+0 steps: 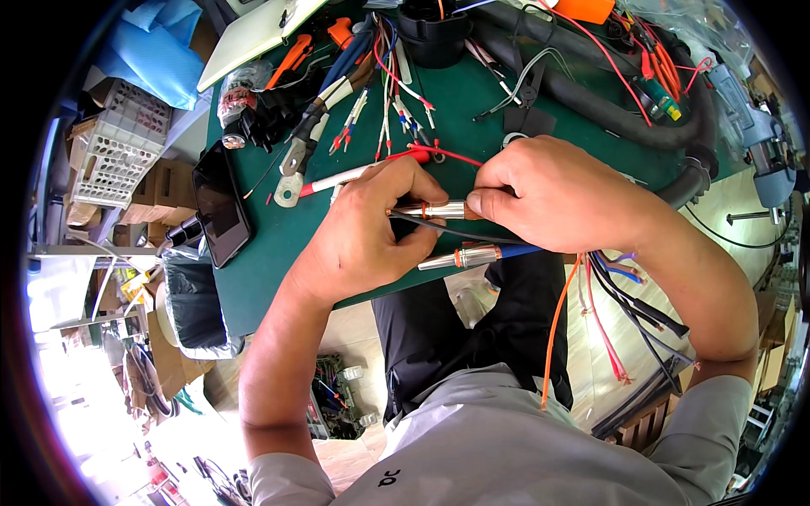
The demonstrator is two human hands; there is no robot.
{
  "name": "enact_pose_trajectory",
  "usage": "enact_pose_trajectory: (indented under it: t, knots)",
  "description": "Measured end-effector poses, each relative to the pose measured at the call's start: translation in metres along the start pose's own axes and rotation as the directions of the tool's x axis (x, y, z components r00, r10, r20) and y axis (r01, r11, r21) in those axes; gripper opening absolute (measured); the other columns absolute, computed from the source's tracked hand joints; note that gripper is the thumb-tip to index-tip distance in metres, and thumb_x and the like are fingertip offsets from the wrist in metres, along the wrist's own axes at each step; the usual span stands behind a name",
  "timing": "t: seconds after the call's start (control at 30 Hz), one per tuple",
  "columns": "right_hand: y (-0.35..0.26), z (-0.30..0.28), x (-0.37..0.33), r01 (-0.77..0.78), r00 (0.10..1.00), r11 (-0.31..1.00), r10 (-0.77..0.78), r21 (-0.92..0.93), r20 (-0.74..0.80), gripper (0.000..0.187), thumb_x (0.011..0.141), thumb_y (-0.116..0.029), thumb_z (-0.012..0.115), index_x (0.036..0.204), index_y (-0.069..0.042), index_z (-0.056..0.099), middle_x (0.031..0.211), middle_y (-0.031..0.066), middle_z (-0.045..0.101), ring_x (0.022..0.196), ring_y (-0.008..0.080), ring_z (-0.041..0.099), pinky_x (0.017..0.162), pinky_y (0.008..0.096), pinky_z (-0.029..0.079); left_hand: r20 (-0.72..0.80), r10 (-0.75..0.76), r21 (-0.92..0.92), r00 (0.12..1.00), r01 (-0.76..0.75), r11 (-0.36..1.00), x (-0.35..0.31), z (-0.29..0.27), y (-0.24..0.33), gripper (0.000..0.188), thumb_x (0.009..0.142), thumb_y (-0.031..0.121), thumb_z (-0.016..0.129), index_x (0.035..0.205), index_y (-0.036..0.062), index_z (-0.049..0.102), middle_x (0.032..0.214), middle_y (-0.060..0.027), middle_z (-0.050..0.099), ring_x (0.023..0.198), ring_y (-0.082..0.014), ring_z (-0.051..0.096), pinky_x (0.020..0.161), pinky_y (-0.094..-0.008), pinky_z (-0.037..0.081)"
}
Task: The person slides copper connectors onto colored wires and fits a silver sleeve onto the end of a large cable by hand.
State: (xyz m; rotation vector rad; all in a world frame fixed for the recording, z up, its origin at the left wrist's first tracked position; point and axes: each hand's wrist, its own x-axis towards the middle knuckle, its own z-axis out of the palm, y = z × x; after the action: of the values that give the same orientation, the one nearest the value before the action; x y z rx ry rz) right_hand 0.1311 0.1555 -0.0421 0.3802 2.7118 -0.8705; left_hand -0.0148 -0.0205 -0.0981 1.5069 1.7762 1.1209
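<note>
Near the front edge of the green table, a silvery metal connector pin [447,209] with a copper-coloured ring lies between my hands. My left hand [367,223] is closed around its left end. At the other end, my right hand [548,190] is closed, thumb and finger pinching it; the fingers partly hide that end. Just below, a similar connector pin [472,255] sits on a blue cable [519,250]. Between the two pins runs a thin black wire [456,229]. A red-and-white cable with a flat ring lug [288,187] lies beyond my left hand.
Bundles of thin wires with ferrules [396,110] spread across the far side. A black cup [433,38] stands there, with thick black conduit [591,93] curving right. At left lie a phone [222,205] and orange-handled tools [291,61]. Loose wires [595,312] hang below my right forearm.
</note>
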Motion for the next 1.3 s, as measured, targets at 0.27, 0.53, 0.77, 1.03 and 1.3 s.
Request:
enact_pose_trajectory:
  t: [0.27,0.53,0.77,1.03,1.3]
  knots:
    - [0.000,0.002,-0.001,-0.029,0.999,0.999,0.030,0.045,-0.026,0.033,0.093,-0.025,0.061,0.075,0.001,0.070,0.065,0.0235,0.061,0.065,0.0416,0.063,0.065,0.0493,0.050,-0.012,0.010,0.007,1.000,-0.010,1.000,0.000,0.000,0.000,0.026,0.078,-0.010,0.068,0.102,-0.0017,0.059,0.104,-0.0103,0.066,0.091,-0.0140,0.065,0.082,-0.0288,0.053]
    - [0.000,0.002,-0.002,-0.044,0.998,0.997,0.046,0.058,-0.035,0.033,0.091,-0.025,0.063,0.073,0.001,0.069,0.061,0.0228,0.058,0.061,0.0408,0.061,0.063,0.0481,0.049,-0.011,0.001,0.003,1.000,-0.001,1.000,0.001,0.001,0.000,0.027,0.077,-0.011,0.069,0.100,-0.0029,0.059,0.104,-0.0121,0.066,0.092,-0.0143,0.065,0.083,-0.0289,0.053]
    - [0.001,0.004,-0.001,-0.049,0.998,0.998,0.051,0.049,-0.037,0.032,0.090,-0.025,0.064,0.071,0.001,0.070,0.059,0.0217,0.058,0.061,0.0399,0.062,0.063,0.0477,0.050,-0.017,0.017,0.015,1.000,-0.017,1.000,0.000,0.001,-0.001,0.027,0.078,-0.010,0.071,0.100,-0.0019,0.059,0.105,-0.0123,0.066,0.092,-0.0145,0.064,0.084,-0.0292,0.053]
    - [0.003,0.006,-0.001,-0.033,0.998,0.999,0.035,0.036,-0.057,0.032,0.090,-0.025,0.063,0.071,0.000,0.071,0.060,0.0216,0.058,0.061,0.0393,0.062,0.063,0.0474,0.050,-0.018,0.016,0.007,1.000,-0.016,1.000,0.000,0.001,-0.002,0.027,0.078,-0.010,0.071,0.100,-0.0016,0.059,0.107,-0.0130,0.067,0.094,-0.0145,0.065,0.085,-0.0293,0.052]
    - [0.001,0.006,-0.002,-0.041,0.997,0.997,0.045,0.065,-0.063,0.031,0.089,-0.023,0.063,0.070,0.000,0.071,0.060,0.0214,0.059,0.060,0.0387,0.062,0.062,0.0471,0.050,-0.024,-0.010,-0.013,1.000,0.009,1.000,-0.001,0.002,-0.001,0.028,0.078,-0.011,0.071,0.101,-0.0018,0.059,0.108,-0.0134,0.067,0.096,-0.0137,0.065,0.085,-0.0288,0.053]
